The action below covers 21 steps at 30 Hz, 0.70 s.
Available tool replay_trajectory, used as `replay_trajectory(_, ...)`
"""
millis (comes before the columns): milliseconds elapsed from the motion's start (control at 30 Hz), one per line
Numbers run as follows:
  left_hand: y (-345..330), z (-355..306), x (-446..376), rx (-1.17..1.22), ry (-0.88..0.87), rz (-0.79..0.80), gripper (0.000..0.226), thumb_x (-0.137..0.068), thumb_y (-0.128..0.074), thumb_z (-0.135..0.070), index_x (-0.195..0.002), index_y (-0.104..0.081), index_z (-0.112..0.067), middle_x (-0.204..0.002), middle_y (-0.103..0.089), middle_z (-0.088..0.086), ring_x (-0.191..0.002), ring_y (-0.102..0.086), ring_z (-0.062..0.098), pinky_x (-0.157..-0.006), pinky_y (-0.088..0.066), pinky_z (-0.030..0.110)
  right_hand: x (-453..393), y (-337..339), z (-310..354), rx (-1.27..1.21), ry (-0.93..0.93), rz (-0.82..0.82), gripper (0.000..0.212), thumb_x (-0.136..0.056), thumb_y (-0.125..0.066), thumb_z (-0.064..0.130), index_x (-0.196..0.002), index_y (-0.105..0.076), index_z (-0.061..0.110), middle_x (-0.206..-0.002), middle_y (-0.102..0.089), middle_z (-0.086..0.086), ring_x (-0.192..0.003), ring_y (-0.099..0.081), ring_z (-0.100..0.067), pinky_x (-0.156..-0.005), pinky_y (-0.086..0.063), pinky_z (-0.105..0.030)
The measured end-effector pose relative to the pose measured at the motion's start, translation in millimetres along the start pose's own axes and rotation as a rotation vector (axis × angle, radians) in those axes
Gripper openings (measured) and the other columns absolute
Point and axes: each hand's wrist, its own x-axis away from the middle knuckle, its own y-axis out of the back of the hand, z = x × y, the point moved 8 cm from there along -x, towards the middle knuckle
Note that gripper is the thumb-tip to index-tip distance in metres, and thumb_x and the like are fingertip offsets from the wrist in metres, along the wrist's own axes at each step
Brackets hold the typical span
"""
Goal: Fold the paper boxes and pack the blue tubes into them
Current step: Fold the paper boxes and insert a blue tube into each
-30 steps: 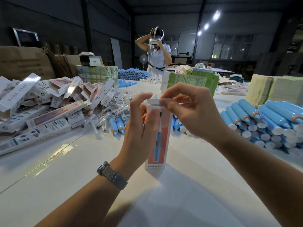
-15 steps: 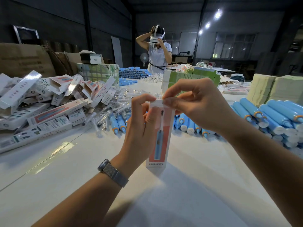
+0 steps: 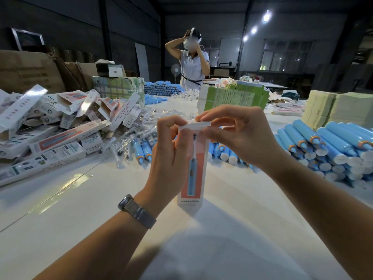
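Observation:
A tall narrow paper box (image 3: 193,174), white with a coral panel and a blue toothbrush picture, stands upright on the white table (image 3: 80,209) in front of me. My left hand (image 3: 169,156) grips its upper left side, thumb near the top. My right hand (image 3: 240,136) pinches the white top flap with thumb and forefinger. Blue tubes (image 3: 331,146) with white caps lie stacked at the right, more blue tubes (image 3: 224,152) behind the box, and a few blue tubes (image 3: 142,150) left of my left hand.
A heap of folded and open paper boxes (image 3: 56,128) fills the left side, with clear wrapped brush heads (image 3: 129,144) beside it. Green cartons (image 3: 232,97) and stacked flat sheets (image 3: 339,108) stand at the back. A person (image 3: 192,63) stands across the table.
The box and both hands have risen slightly in view. My right hand has shifted its pinch along the top flap, pressing it flatter over the box's top.

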Motion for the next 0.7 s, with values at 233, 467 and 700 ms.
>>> replay_trajectory(233,-2,0,0,-0.011,-0.025,0.007,0.006,-0.105,-0.035,-0.023,-0.102,-0.038,-0.028,-0.076,-0.05,0.001,-0.058,-0.051,0.026,-0.05,-0.044,0.043,0,-3,8,0.048,0.085,0.026,0.019,-0.08,-0.075,0.001,-0.093,-0.07,0.015,-0.095,-0.071,-0.002,-0.085,-0.067,-0.003,-0.071,-0.047,-0.01)
replay_trajectory(467,-4,11,4,0.04,0.043,0.051,0.022,-0.102,-0.034,-0.019,-0.109,-0.038,-0.04,-0.087,-0.057,-0.003,-0.072,-0.06,0.021,-0.062,-0.056,0.034,1,4,-1,0.398,0.125,-0.14,0.015,-0.085,-0.074,0.021,-0.096,-0.076,0.01,-0.1,-0.059,-0.001,-0.087,-0.06,-0.011,-0.068,-0.044,-0.017)
replay_trajectory(700,3,18,-2,0.115,0.179,-0.001,0.035,-0.094,-0.051,-0.019,-0.106,-0.056,-0.052,-0.096,-0.064,-0.006,-0.093,-0.066,0.02,-0.082,-0.057,0.051,21,-27,-29,0.524,-0.129,0.001,0.093,-0.077,-0.068,0.058,-0.153,-0.03,0.02,-0.126,-0.052,0.003,-0.099,-0.055,-0.01,-0.088,-0.052,-0.044)
